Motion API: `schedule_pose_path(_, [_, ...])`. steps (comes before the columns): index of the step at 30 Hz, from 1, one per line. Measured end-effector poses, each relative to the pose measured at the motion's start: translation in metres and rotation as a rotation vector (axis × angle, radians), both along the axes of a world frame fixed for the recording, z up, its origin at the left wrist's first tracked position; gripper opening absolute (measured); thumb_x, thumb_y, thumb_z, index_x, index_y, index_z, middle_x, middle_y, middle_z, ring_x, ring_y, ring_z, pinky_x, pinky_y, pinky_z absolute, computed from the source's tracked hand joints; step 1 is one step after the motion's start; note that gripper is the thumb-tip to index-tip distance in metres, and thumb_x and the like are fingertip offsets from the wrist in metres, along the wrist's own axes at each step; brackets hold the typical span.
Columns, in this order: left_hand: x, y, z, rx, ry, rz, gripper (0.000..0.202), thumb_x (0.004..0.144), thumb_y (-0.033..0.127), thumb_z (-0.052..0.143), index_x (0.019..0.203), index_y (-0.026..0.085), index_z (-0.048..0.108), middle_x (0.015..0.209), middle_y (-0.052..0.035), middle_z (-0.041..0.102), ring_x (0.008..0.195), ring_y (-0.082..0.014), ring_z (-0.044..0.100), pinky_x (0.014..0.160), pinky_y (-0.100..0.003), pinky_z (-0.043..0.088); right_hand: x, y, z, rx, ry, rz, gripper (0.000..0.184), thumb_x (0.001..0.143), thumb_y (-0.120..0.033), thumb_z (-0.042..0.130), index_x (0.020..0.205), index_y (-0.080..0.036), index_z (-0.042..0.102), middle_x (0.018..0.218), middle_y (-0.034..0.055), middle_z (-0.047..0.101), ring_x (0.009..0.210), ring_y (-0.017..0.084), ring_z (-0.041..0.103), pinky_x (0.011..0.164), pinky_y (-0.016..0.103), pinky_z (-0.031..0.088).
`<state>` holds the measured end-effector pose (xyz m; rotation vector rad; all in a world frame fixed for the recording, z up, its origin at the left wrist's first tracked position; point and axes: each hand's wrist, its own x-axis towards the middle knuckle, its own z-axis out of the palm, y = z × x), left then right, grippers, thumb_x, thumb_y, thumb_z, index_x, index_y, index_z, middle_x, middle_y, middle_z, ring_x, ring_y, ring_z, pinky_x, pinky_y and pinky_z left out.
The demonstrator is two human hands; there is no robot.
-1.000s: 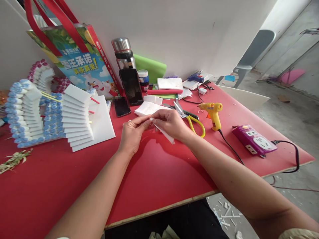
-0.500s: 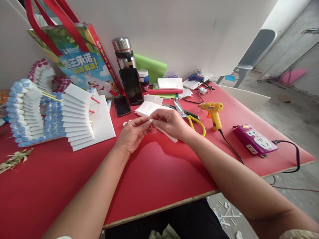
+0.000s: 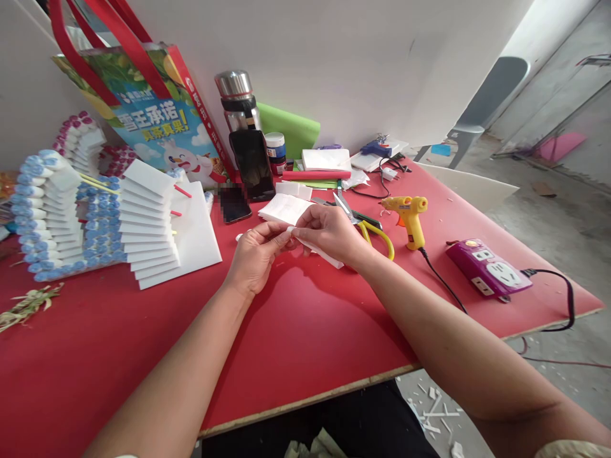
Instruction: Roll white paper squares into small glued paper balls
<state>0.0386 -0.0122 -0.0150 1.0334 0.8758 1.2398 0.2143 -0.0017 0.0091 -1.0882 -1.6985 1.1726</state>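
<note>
My left hand (image 3: 258, 256) and my right hand (image 3: 329, 232) meet over the red table (image 3: 296, 331), fingertips pinched together on a thin white foam strip (image 3: 327, 255). The strip runs under my right palm and sticks out at its lower right, just above the tabletop. Both hands are closed around it. Just behind them lies a stack of white foam sheets (image 3: 284, 207). Yellow-handled scissors (image 3: 370, 232) lie right of my right hand.
A yellow glue gun (image 3: 408, 216) stands on the table, its cord leading towards a purple power strip (image 3: 487, 270). A white stepped foam model (image 3: 147, 226) with blue-tipped rolls (image 3: 42, 213) sits left. A bag (image 3: 153, 121), flask (image 3: 236, 102) and two phones (image 3: 251, 165) stand behind.
The free end of the white strip has swung up and to the right under my right hand. My hands have stayed in place.
</note>
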Motion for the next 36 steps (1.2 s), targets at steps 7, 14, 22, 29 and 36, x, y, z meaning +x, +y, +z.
schedule_pose_path(7, [0.004,-0.002,-0.004,0.077,0.061,0.108,0.026,0.068,0.031,0.086,0.085,0.016,0.075,0.087,-0.0045,0.072,0.077,-0.0168,0.069,0.083,-0.036,0.057,-0.004,-0.008,0.004,0.093,-0.033,-0.010,0.006,0.085,-0.024,0.059,0.083,-0.018,0.060,0.071,0.0025,0.071,0.057,0.015,0.067,0.053,0.025,0.048])
schedule_pose_path(14, [-0.001,-0.001,0.003,0.110,0.205,0.074,0.030,0.070,0.035,0.085,0.094,0.018,0.080,0.086,-0.0045,0.073,0.074,-0.0166,0.067,0.081,-0.034,0.057,-0.003,-0.006,0.002,0.103,-0.070,0.001,0.007,0.086,-0.025,0.059,0.082,-0.019,0.059,0.075,0.0032,0.072,0.061,0.016,0.067,0.057,0.026,0.048])
schedule_pose_path(22, [-0.001,-0.003,0.002,0.134,0.338,0.109,0.029,0.073,0.038,0.082,0.095,0.018,0.081,0.078,-0.0052,0.075,0.074,-0.0197,0.067,0.080,-0.034,0.056,-0.006,-0.003,-0.003,0.116,-0.146,-0.033,0.006,0.084,-0.024,0.058,0.081,-0.019,0.059,0.070,0.0025,0.070,0.060,0.016,0.064,0.057,0.027,0.046])
schedule_pose_path(29, [0.006,-0.002,-0.002,0.186,0.318,0.196,0.023,0.075,0.037,0.080,0.090,0.020,0.080,0.071,-0.0022,0.068,0.066,-0.0146,0.058,0.071,-0.028,0.048,-0.004,-0.005,0.004,0.026,-0.032,-0.039,0.010,0.086,-0.027,0.062,0.080,-0.020,0.056,0.070,0.0035,0.070,0.060,0.018,0.067,0.056,0.028,0.050])
schedule_pose_path(36, [0.000,-0.001,0.005,0.210,0.238,0.179,0.022,0.077,0.038,0.079,0.090,0.020,0.079,0.081,-0.0034,0.069,0.070,-0.0137,0.056,0.075,-0.028,0.048,0.008,0.008,0.006,-0.732,0.493,0.265,0.036,0.099,-0.046,0.043,0.096,-0.015,0.060,0.087,0.0142,0.074,0.075,0.025,0.074,0.074,0.043,0.061])
